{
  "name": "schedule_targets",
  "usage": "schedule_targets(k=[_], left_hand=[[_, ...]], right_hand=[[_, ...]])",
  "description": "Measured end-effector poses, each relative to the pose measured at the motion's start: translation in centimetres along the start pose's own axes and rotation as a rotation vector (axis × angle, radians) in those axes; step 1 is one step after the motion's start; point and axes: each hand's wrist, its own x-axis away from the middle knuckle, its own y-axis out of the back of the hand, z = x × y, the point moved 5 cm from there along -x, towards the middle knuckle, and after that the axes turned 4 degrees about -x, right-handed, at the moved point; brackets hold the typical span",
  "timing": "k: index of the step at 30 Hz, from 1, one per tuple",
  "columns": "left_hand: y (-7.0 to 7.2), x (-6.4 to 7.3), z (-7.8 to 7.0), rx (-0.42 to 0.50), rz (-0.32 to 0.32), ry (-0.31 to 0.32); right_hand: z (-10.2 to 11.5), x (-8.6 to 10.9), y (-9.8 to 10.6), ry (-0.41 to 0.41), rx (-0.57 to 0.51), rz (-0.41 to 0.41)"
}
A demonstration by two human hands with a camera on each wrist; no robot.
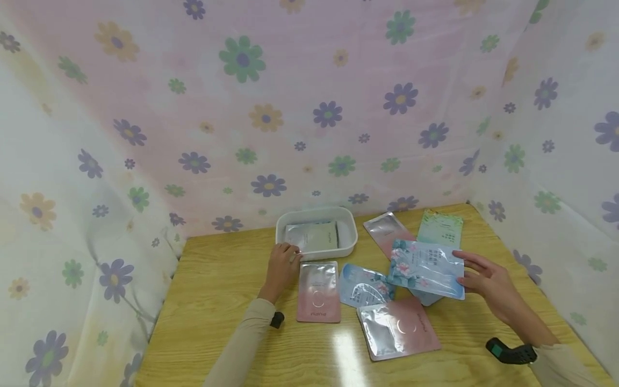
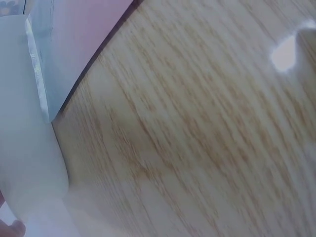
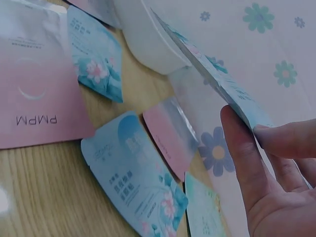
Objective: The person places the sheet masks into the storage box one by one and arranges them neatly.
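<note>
My right hand (image 1: 495,290) pinches the right edge of a blue floral face-mask packet (image 1: 425,267), raised above the table in a tilt. The right wrist view shows thumb and fingers (image 3: 237,143) on either side of it. My left hand (image 1: 282,269) holds the front left rim of a white plastic bin (image 1: 350,244); the left wrist view catches only fingertips against the bin wall (image 2: 29,163). Inside the bin lie silvery packets (image 1: 311,236). Just right of the left hand is a pink-silver packet (image 1: 319,295) on the table.
Another pink-silver packet (image 1: 401,328) lies near the front, overlapping a blue packet (image 1: 365,287). Farther back are a pink packet (image 1: 387,231) and a green packet (image 1: 440,228). One more blue packet (image 3: 136,175) lies under the raised one. Flowered cloth (image 1: 300,107) surrounds the wooden table (image 1: 217,306).
</note>
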Motion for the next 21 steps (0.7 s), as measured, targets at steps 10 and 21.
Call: schedule_targets(k=[10,21], left_hand=[[0.1,0.0,0.1,0.004,0.031,0.024],[0.1,0.1,0.1,-0.013,-0.011,-0.009]], right_hand=[[0.6,-1.7,-1.7,0.023,0.091,0.059],[1.1,-4.0,-3.7,0.021,0.165,0.061]])
